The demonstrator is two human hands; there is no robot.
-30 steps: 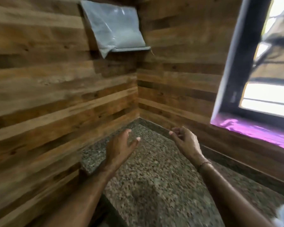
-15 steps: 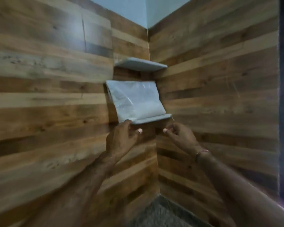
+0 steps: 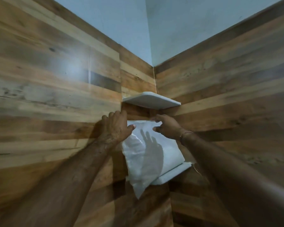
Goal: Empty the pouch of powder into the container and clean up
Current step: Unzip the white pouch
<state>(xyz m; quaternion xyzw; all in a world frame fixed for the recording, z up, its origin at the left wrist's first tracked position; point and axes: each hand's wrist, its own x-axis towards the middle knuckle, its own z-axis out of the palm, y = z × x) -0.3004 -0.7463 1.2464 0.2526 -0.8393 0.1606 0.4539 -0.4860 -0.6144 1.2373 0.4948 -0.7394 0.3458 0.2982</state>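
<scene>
A clear plastic pouch [image 3: 154,154] with white powder in its lower part stands on a small white corner shelf [image 3: 174,172], leaning against the wooden wall. Its bottom left corner hangs below the shelf edge. My left hand [image 3: 116,126] is at the pouch's top left corner, thumb on the front and fingers behind it against the wall. My right hand [image 3: 169,126] holds the top right edge, index finger over the rim and thumb on the front. No container is in view.
A second white corner shelf [image 3: 151,100] sits just above my hands, close over the pouch's top. Wood-panelled walls [image 3: 56,95] meet in the corner, with pale blue wall [image 3: 138,30] above. Hand shadows fall on the pouch.
The view has tilted up from the stone floor to the corner shelves. Both hands rose from below the lower shelf to the pouch's top edge and took hold of it.
</scene>
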